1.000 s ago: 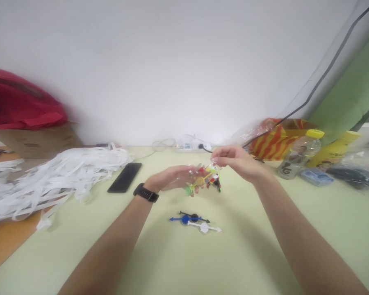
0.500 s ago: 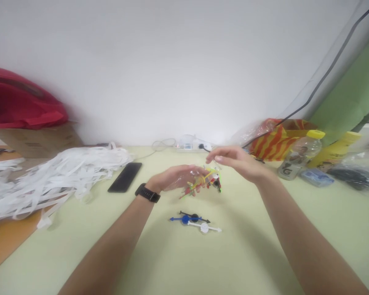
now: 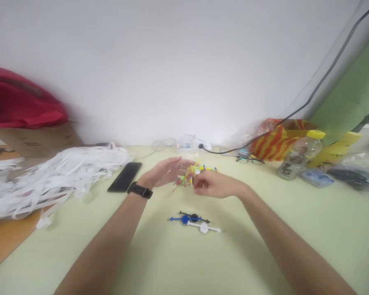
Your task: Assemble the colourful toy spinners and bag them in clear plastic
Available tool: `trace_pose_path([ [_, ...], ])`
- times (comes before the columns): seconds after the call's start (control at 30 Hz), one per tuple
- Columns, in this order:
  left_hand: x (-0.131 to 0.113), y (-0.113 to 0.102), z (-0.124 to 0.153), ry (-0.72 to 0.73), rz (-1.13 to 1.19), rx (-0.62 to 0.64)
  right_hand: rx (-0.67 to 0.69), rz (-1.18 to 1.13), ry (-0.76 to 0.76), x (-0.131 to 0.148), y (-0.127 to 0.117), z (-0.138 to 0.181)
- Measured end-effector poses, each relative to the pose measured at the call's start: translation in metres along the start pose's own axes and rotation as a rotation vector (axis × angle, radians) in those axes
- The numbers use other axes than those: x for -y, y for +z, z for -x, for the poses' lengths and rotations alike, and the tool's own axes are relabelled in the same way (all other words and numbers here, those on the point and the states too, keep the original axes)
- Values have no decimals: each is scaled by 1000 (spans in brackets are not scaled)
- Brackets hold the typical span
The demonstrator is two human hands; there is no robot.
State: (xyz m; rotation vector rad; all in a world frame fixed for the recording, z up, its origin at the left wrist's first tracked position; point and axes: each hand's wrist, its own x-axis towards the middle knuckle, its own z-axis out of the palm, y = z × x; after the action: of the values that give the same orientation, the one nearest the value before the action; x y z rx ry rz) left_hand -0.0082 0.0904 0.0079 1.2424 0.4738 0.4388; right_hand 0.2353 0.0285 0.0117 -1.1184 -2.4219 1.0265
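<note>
The cluster of coloured plastic pointers (image 3: 191,175) sits above the table (image 3: 264,250) between your two hands, at 12 o'clock from the three loose ones lying flat: the black pointer (image 3: 194,216), the blue pointer (image 3: 184,219) and the white pointer (image 3: 204,228). Judge these pieces as very light, thin and stiff, with slim pointed shafts that would likely bend or snap if levered, and smooth enough to slide through a loose pinch. The round hub at the middle looks like the safest spot to take hold, not the tips. Your left hand (image 3: 164,174) is unclenched, fingers stretched loosely toward 3 o'clock, cradling the cluster against them, wrist raised off the table with the watch (image 3: 139,190) facing you. Your right hand (image 3: 212,185) comes in from 3 o'clock, knuckles up, fingers curled and pinched on the cluster's near edge; blur hides which piece they grip. The phone (image 3: 124,176) lies at 9 o'clock from your left wrist.
</note>
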Motion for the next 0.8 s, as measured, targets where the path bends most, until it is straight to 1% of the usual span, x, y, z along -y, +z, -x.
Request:
trace_pose_path([
  [0.03, 1, 0, 0, 2, 1, 2, 58, 2, -22, 5, 14, -5],
  [0.1, 2, 0, -1, 10, 5, 19, 188, -21, -8, 12, 39, -15],
  [0.13, 2, -1, -2, 11, 8, 29, 223, -41, -1, 14, 50, -18],
  [0.2, 2, -1, -2, 10, 8, 33, 235, -90, 0, 15, 63, -22],
  [0.27, 1, -3, -1, 16, 10, 25, 213, -139, -7, 13, 67, -24],
  [0.43, -1, -5, 1, 28, 7, 42, 179, -217, -7, 8, 60, -24],
  [0.6, -2, -6, 3, 16, 4, 41, 195, -281, -5, 5, 51, -25],
  [0.7, -2, -7, 4, 24, 8, 35, 149, -260, 5, 3, 39, -22],
  [0.8, -4, -8, 6, 16, 14, 29, 67, -327, -4, 2, 17, -12],
])
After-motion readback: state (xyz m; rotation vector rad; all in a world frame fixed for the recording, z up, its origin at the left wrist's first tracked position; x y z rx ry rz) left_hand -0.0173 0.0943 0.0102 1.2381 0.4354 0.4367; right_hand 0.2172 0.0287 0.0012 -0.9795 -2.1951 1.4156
